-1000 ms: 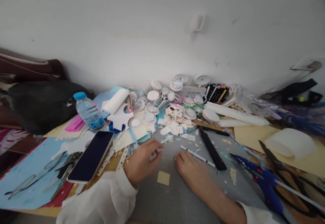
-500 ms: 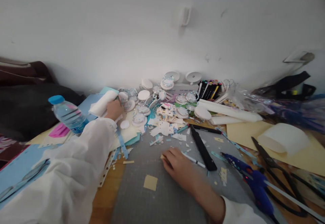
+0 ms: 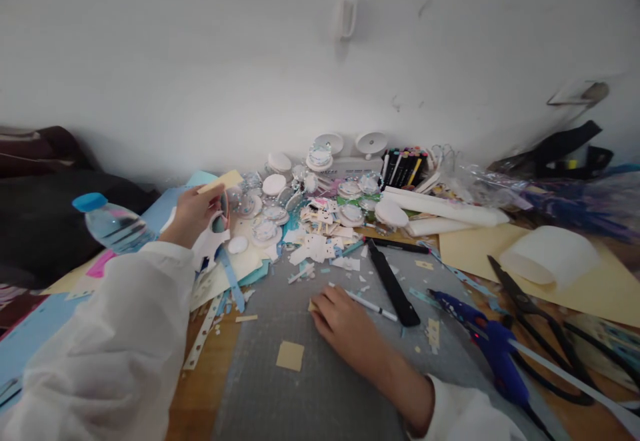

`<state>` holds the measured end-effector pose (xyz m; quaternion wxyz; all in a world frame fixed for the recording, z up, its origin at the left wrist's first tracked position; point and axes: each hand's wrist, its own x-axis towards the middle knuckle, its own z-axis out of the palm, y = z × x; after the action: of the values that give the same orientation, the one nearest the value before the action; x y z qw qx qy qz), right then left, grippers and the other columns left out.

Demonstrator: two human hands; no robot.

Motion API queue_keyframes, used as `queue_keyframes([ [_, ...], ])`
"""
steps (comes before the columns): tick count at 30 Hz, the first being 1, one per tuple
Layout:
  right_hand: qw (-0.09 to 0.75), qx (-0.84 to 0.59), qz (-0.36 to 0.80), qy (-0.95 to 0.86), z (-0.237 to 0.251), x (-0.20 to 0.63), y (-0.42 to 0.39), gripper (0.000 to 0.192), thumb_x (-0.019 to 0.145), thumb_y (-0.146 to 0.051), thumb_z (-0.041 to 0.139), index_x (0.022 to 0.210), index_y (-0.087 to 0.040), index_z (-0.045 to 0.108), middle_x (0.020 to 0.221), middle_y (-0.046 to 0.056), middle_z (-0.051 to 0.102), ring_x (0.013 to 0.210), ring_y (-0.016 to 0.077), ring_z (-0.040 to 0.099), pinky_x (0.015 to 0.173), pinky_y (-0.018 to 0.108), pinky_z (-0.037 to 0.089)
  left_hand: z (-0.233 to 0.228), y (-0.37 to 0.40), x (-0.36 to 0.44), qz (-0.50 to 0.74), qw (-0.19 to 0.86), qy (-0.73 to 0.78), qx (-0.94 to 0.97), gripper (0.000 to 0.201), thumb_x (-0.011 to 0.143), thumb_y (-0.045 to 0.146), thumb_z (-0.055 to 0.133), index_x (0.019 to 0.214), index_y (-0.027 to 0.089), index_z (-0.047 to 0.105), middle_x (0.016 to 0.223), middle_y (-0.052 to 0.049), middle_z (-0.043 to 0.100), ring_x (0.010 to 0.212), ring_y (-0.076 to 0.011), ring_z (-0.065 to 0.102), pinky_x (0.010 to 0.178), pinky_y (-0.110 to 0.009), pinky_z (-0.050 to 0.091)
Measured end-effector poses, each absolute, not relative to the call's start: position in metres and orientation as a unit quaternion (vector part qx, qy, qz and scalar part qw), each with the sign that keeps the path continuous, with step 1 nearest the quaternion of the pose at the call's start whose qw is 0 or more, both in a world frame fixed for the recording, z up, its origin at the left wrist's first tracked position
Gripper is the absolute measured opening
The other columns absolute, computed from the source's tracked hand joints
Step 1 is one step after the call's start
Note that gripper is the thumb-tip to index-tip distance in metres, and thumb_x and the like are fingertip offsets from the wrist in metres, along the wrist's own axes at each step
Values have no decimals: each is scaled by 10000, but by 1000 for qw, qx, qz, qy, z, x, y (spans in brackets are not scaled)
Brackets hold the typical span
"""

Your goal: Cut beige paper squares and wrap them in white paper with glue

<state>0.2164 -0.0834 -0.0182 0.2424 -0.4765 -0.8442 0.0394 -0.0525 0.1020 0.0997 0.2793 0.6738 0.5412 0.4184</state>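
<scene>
My left hand [image 3: 193,211] is raised at the back left, its fingers closed on a small cream paper piece [image 3: 227,180]. Just below its fingers is a pink-rimmed round item [image 3: 221,218], too blurred to name. My right hand [image 3: 345,328] rests on the grey cutting mat [image 3: 270,401], fingers curled. A tiny corner of cream paper [image 3: 313,306] peeks out at its fingertips. To the left of that hand, a cream paper square [image 3: 290,356] lies flat. A white pen [image 3: 373,304] and a black utility knife [image 3: 393,284] lie just beyond the right hand.
A blue glue gun [image 3: 485,341] and large scissors [image 3: 540,328] lie at the right. White discs with beads [image 3: 265,228] and paper scraps [image 3: 317,248] crowd the back. A water bottle [image 3: 115,224] leans at the left, and markers [image 3: 404,168] stand by the wall.
My left hand has drawn back a little to the left and lifted, and a cream paper piece now shows in its fingers. The right hand has stayed on the mat. The view has shifted slightly.
</scene>
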Motion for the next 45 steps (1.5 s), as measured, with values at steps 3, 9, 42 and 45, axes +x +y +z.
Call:
queue_keyframes([
  [3,265,-471,44,-840,-20,216,-83,105,873,-118,518,872,-171,608,851,67,633,849,233,603,764,386,512,119,71,-47,462,373,500,631,267,980,269,396,910,126,611,741,67,627,730,-25,585,694,-115,462],
  [9,340,-465,86,-813,-23,224,-78,163,901,-136,467,985,-182,600,893,66,656,861,213,622,763,366,523,115,-24,-23,442,551,457,539,300,808,229,688,1097,158,646,924,-37,716,824,-96,670,758,-135,538],
  [42,308,-437,477,-698,7,256,-86,122,905,-296,472,947,-219,557,817,3,549,630,107,499,527,215,409,-5,-67,20,162,305,374,860,108,798,239,632,877,167,620,851,-39,606,829,-199,550,742,-321,456],
  [45,313,-447,462,-700,-4,254,-89,103,894,-319,508,909,-219,527,789,-6,521,656,114,502,545,214,410,-3,-64,27,195,450,407,771,39,806,196,582,822,165,598,716,8,575,635,-124,521,595,-236,424],
])
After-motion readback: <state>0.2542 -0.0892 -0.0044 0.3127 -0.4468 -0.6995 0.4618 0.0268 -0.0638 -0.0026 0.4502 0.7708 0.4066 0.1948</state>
